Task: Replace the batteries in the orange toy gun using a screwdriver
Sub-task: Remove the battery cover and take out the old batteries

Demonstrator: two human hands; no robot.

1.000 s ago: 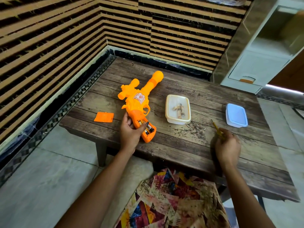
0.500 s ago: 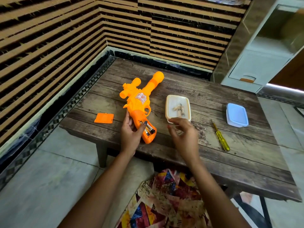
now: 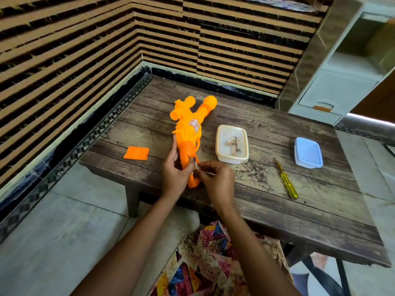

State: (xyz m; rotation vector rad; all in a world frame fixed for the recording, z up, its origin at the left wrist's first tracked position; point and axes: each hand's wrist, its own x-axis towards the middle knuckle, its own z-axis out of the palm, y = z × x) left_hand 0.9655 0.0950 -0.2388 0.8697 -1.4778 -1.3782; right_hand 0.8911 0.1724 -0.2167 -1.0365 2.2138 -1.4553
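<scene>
The orange toy gun [image 3: 188,129] is tilted up off the wooden table [image 3: 267,189], its barrel pointing away. My left hand [image 3: 174,174] grips its handle, thumb over the open battery compartment. My right hand [image 3: 218,180] is at that compartment, fingertips pinching a battery [image 3: 195,167] there. The orange battery cover [image 3: 136,153] lies flat to the left. A yellow-handled screwdriver [image 3: 287,181] lies alone on the table to the right.
A white open container [image 3: 232,144] with several batteries sits right of the gun. A blue lidded box [image 3: 308,152] stands further right. Striped walls enclose the table's back and left. A patterned cloth [image 3: 213,263] covers my lap at the near edge.
My right hand left the screwdriver on the table and moved left to the gun's handle. My left hand tilted the gun up on its side.
</scene>
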